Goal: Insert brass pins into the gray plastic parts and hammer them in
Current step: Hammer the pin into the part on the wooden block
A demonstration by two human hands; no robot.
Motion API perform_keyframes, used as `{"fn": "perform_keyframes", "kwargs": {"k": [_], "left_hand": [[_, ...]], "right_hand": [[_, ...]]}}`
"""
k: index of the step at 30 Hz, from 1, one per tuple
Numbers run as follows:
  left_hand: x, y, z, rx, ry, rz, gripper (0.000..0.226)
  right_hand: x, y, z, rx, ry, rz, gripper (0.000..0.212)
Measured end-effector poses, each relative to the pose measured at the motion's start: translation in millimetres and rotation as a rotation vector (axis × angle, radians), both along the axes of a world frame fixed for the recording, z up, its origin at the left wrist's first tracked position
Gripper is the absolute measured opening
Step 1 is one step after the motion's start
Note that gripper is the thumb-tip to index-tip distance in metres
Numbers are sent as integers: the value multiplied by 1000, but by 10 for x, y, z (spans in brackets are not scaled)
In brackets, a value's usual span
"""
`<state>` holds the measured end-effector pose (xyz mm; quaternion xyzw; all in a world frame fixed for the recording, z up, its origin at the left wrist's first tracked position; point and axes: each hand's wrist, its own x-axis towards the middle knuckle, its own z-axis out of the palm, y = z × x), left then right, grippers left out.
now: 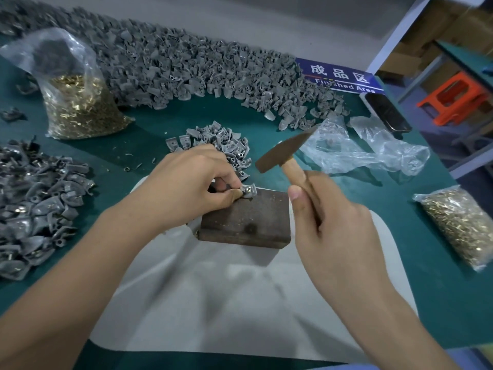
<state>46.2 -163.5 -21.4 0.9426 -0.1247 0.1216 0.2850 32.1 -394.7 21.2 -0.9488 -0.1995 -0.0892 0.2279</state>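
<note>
Two bare forearms come in from the near edge of the desk (149, 124) over a white sheet (240, 303). Right hand (330, 222) is clenched round the wooden handle of a hammer (282, 153), head raised and blurred above the dark block (245, 217) that sits mid-sheet. Left hand (186, 182) pinches one gray plastic part (249, 190) with thumb and fingertips, holding it down at the block's far left corner; a brass pin looks seated in it, too small to be sure. Step in hand: hammering the pin home. Next move needs a straight strike on the pin, clear of the fingertips just beside it. Bag of brass pins (80, 102) stands toward the far left; unworked gray parts (186, 65) heap along the far edge.
</note>
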Motion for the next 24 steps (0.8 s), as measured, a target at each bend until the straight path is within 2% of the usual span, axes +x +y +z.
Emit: {"fn": "perform_keyframes", "kwargs": {"k": [4,9,13,18,22,24], "left_hand": [[-2,-2,6,-20,5,0,6],[-11,3,8,-35,12,-12,7],[-24,-11,37,-45,29,-1,5],[-18,-11,28,-44,24,-2,8],[-13,-16,15,-60,22,-9,9],[-8,-14,4,-64,18,-20,9]], "right_hand": [[44,-22,15,-147,81,34,26],[27,7,15,72,-38,-12,19],[63,5,-26,-101,73,37,25],[29,10,11,106,-38,-32,16],[78,-25,18,-114,105,15,30],[88,-28,61,-25,41,-32,27]]}}
